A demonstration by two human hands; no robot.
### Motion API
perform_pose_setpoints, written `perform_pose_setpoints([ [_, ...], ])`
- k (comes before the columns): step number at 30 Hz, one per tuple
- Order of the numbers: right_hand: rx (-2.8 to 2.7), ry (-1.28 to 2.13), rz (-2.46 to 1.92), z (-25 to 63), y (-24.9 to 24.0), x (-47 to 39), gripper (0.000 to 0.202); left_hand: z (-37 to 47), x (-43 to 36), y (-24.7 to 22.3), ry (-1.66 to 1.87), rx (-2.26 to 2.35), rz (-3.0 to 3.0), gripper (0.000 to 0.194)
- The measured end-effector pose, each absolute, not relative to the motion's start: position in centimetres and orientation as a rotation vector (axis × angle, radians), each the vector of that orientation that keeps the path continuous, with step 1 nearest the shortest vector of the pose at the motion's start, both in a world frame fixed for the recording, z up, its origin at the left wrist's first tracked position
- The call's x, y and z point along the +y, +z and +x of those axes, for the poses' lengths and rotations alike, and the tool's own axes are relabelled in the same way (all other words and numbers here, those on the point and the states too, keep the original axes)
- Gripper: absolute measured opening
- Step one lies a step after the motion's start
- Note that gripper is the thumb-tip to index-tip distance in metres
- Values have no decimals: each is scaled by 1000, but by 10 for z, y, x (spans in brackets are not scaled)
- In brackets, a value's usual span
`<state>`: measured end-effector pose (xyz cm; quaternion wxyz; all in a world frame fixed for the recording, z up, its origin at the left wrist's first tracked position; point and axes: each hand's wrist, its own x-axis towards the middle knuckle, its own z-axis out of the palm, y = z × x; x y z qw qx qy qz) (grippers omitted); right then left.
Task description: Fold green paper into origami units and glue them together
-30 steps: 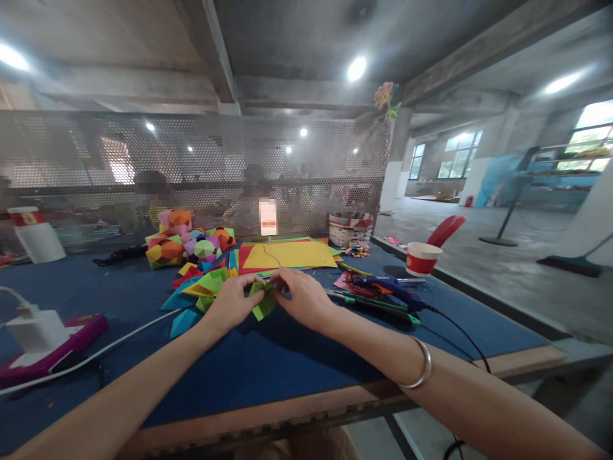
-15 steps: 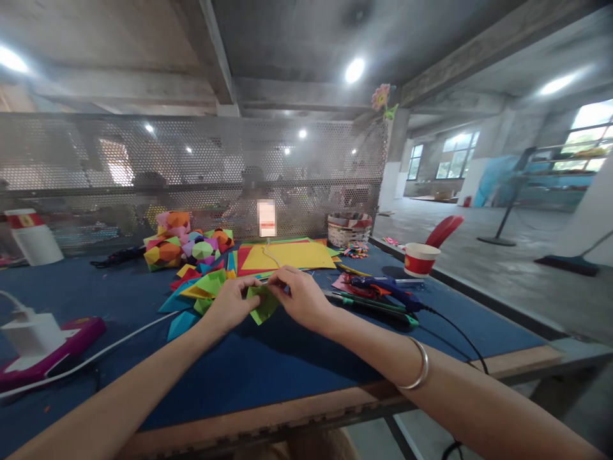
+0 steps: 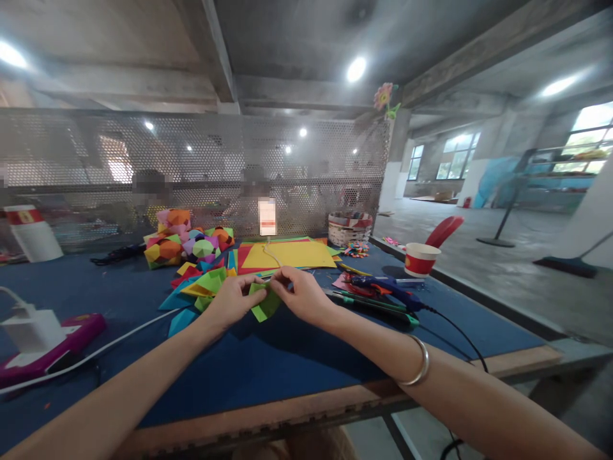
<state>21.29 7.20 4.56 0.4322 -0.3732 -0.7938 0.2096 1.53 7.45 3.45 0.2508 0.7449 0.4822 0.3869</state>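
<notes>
Between my hands is a small piece of green folded paper (image 3: 265,305), held above the blue tabletop. My left hand (image 3: 235,299) pinches its left side, thumb laid across the front. At the upper right edge, my right hand (image 3: 302,295) is closed on the same paper, its fingertips partly hiding it. Folded paper pieces (image 3: 207,286) in green, yellow, red and blue lie beside my left hand. Just beyond my fingers rests a stack of coloured sheets (image 3: 292,254), yellow on top.
Paper balls (image 3: 165,252) are piled at the back left, and a purple power strip (image 3: 86,330) lies at left. To the right are a blue glue gun (image 3: 390,287), a green-and-black cutter (image 3: 383,308), a paper cup (image 3: 421,260) and a woven basket (image 3: 349,229). A perforated screen (image 3: 201,153) stands behind.
The green paper has turned slightly between my fingers, and my left thumb has slid a little to the right across it. Everything else stays in place.
</notes>
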Motion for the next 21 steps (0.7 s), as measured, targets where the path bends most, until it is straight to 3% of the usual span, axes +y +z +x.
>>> perform_pose_setpoints([
  [10,-2054,700,-969,216,51,79,25,19,63,47,917,1254,2001,17],
  [16,-2019,465,-1055,236,70,59,23,14,68,44,954,1337,1890,20],
  [21,-1930,216,-1337,319,80,41,17,14,68,45,963,1384,1802,19],
])
